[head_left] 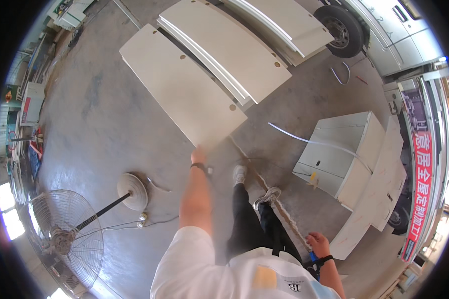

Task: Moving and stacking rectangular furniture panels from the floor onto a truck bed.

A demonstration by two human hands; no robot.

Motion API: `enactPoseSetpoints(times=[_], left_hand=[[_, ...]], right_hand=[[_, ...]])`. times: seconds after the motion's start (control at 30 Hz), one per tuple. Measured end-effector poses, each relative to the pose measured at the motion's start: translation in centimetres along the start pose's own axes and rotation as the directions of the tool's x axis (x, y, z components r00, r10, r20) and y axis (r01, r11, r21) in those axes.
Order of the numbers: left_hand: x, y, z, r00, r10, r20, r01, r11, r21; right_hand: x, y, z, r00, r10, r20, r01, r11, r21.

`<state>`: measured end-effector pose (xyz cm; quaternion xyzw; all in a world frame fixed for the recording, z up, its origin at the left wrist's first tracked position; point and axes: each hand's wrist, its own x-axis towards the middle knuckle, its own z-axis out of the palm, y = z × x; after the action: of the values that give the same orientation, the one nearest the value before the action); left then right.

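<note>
My left hand [198, 155] reaches forward to the near end of a long white board [179, 89], touching or just over its edge. Its fingers are blurred, so their grip cannot be made out. The board lies at an angle with round brown spots along one long side. Low on the right, my right hand [318, 242] hangs beside my body with its fingers curled. A small blue piece [313, 256] shows just below that hand, next to the dark wristband; whether the fingers hold it is unclear.
More white panels [224, 50] lie stacked beyond the board, near a wheel [338, 31]. A white cabinet [334, 149] and leaning panels [374, 194] stand right, with a white strip [304, 139] across the cabinet. A fan [62, 241] with a cable stands left. A crack [289, 219] crosses the floor.
</note>
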<state>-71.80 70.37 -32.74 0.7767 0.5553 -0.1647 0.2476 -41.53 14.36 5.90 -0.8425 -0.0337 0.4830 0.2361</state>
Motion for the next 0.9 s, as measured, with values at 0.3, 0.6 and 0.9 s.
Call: enactPoseSetpoints(times=[0.3, 0.6, 0.9], left_hand=[[-1.9, 2.2, -1.4, 0.935, -0.267, 0.235, 0.234, -0.034, -0.972], [-16.1, 12.0, -12.1, 0.969, 0.169, 0.178, 0.201, -0.131, -0.971], [-29.9, 20.3, -16.6, 0.562, 0.658, 0.502, 0.583, 0.115, -0.804]], right_hand=[[1.2, -4.4, 2.3, 0.997, -0.01, 0.082, 0.023, 0.988, -0.153], [9.4, -15.4, 9.5, 0.892, -0.415, 0.18, 0.428, 0.903, -0.04], [6.3, -23.5, 10.0, 0.958, -0.235, 0.164, 0.041, 0.679, 0.733]])
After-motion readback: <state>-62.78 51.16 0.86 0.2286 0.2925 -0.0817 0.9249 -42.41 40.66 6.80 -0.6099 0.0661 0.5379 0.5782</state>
